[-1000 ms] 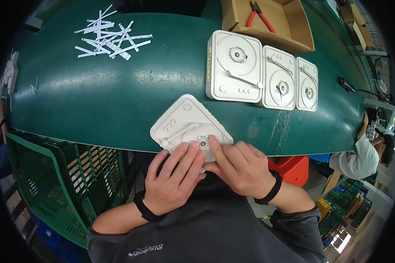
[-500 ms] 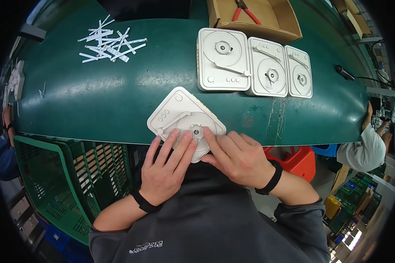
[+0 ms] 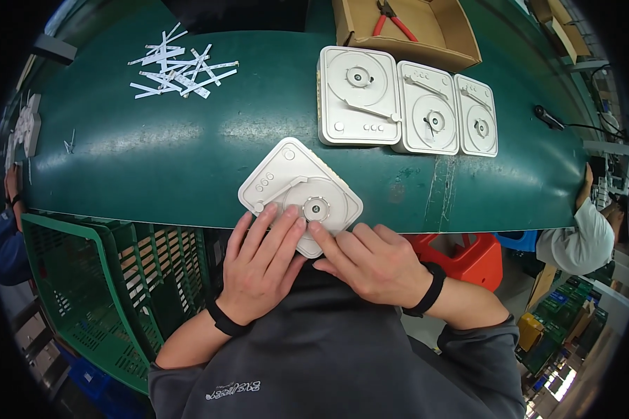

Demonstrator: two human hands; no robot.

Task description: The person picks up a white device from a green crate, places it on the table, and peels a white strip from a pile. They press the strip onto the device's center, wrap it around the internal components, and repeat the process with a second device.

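Observation:
A white record-player-shaped casing (image 3: 274, 167) lies turned cornerwise at the table's near edge, one corner jutting toward me. A raised disc with a metal-rimmed hub (image 3: 316, 209) and a moulded arm (image 3: 284, 192) mark its face. My left hand (image 3: 255, 269) rests on its near left part, fingers stretched flat across the face. From the right, the extended index finger of my right hand (image 3: 381, 265) touches the disc just below the hub, close to the left fingertips. The right thumb is stretched toward the near corner; the other right fingers are loosely bent. Neither hand visibly grasps anything.
Three similar casings (image 3: 428, 105) stand in a row at the right. Behind them, red-handled cutters (image 3: 396, 24) lie in a cardboard box (image 3: 433, 43). White strips (image 3: 178, 66) are heaped at the far left. A green crate (image 3: 108, 279) and a red stool (image 3: 479, 262) flank me.
My right index fingertip has moved from beside the hub down toward me, off its rim. The right hand has drawn slightly back. The left hand stays on the casing.

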